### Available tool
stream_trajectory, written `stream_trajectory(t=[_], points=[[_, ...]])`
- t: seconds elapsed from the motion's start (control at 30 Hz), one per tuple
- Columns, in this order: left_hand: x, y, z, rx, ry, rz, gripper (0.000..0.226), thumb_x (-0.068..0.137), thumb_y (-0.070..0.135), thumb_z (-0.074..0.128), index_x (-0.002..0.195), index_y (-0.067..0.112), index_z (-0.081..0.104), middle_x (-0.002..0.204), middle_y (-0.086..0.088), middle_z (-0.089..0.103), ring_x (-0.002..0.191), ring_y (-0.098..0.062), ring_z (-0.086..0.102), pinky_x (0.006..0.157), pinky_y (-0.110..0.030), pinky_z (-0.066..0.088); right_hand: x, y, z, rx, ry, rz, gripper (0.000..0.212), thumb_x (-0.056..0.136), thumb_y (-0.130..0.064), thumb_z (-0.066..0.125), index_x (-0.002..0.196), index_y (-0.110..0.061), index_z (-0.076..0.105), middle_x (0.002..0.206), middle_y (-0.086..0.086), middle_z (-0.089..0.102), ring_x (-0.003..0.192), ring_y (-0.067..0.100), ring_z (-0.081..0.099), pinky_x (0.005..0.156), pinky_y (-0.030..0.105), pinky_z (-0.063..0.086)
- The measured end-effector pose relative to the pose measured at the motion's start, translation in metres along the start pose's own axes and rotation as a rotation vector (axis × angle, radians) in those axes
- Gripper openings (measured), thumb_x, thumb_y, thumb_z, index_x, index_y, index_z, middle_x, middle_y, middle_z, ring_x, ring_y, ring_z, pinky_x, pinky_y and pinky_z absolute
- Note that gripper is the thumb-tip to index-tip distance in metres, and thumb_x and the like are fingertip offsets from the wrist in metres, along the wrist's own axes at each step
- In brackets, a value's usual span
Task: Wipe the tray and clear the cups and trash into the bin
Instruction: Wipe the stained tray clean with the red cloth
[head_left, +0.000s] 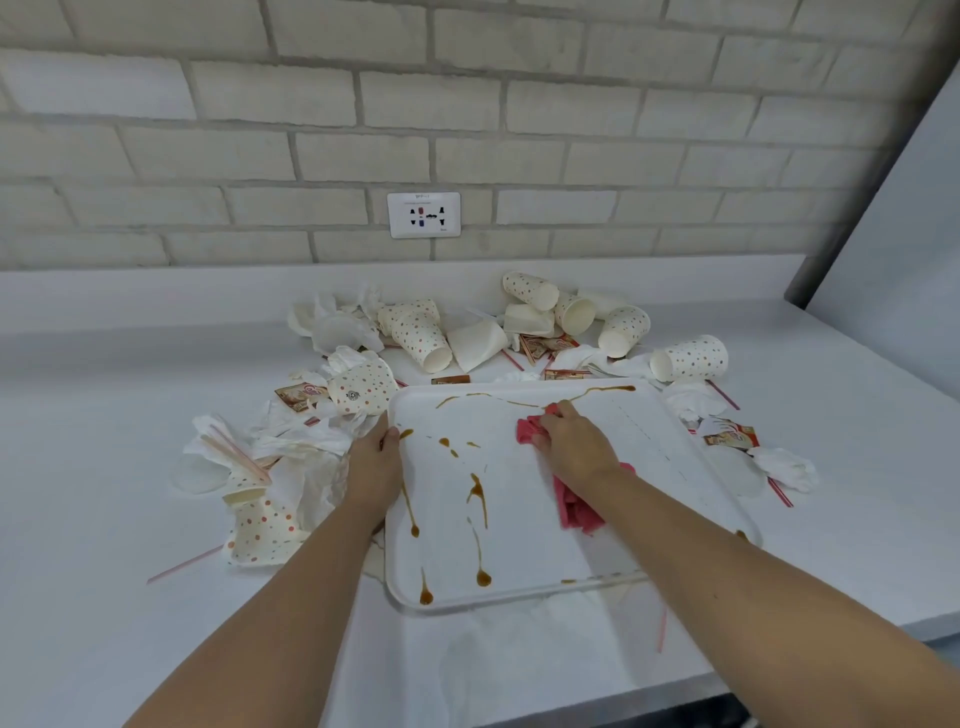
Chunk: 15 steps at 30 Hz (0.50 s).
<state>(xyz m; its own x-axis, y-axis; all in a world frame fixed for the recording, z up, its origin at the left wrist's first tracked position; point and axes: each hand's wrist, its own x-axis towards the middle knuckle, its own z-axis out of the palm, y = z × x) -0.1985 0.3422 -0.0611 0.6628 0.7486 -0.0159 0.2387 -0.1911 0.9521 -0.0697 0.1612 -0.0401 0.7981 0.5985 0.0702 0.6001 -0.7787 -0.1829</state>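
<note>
Head view, right hand (574, 441) pressed flat on pink cloth (574, 506) atop stained tray (519, 597); left hand (375, 465) gripping tray's left rim

A white rectangular plastic tray (519, 519), streaked with brown liquid, sits on the white counter (104, 597). The left hand (375, 467) holds its left rim; the right hand (574, 447) presses a crumpled pink cloth (574, 512) onto it. Polka-dot paper cups (421, 338) and crumpled white napkins (291, 441) lie around it.

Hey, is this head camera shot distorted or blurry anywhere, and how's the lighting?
Head view: wide-angle bending curves the brick wall and counter; light is soft and even, shadows faint; the tray and both hands are sharp, edges slightly soft.
</note>
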Motion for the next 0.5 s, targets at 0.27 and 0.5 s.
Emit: stream_trajectory(t=[0.27,0.5], points=[[-0.004,0.002,0.002,0.022,-0.002,0.039,0.037,0.100,0.013,0.032,0.127,0.013,0.056,0.104,0.001,0.061,0.103,-0.021,0.055,0.085,-0.026,0.039,-0.010,-0.055,0.012,0.012,-0.103,-0.391,0.033,0.099,-0.021,0.043,0.124,-0.006,0.057,0.129,0.005,0.043,0.111,0.025,0.049,0.090,0.037,0.046],[0.000,0.001,0.002,0.043,-0.011,0.038,0.038,0.100,0.013,0.033,0.132,0.014,0.053,0.106,0.001,0.062,0.110,-0.022,0.055,0.082,-0.022,0.040,0.017,0.001,-0.005,0.022,-0.105,-0.237,0.033,0.098,-0.026,0.044,0.122,-0.010,0.060,0.123,0.004,0.049,0.108,0.024,0.054,0.090,0.036,0.047]])
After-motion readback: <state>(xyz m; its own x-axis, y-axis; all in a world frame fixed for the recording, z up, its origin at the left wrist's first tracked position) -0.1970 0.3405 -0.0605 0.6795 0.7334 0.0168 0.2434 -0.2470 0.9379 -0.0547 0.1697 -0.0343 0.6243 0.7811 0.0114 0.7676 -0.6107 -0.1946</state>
